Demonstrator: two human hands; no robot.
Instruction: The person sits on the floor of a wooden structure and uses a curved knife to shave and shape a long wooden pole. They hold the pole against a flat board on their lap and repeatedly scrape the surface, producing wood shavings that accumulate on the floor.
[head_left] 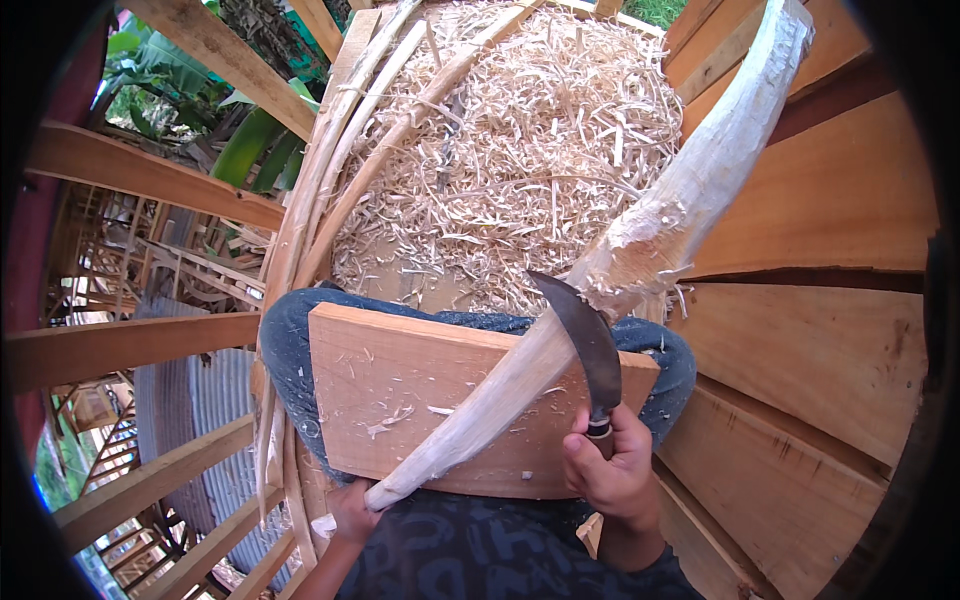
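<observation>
A long, pale, peeled branch slants from my lap up to the far right, with a rough brownish patch around its thick middle. My left hand is closed round its narrow near end. In my right hand is a sickle with a dark curved blade, gripped by its short handle. The blade crosses over the branch just below the rough patch, its tip pointing left; whether its edge touches the wood I cannot tell. Beneath the branch, a flat wooden board rests across my folded legs, with a few shavings on it.
A big heap of curled wood shavings covers the floor ahead. Long wooden strips lie along the left side. Spaced wooden rails border the left, with corrugated sheets beyond. A plank wall stands close on the right.
</observation>
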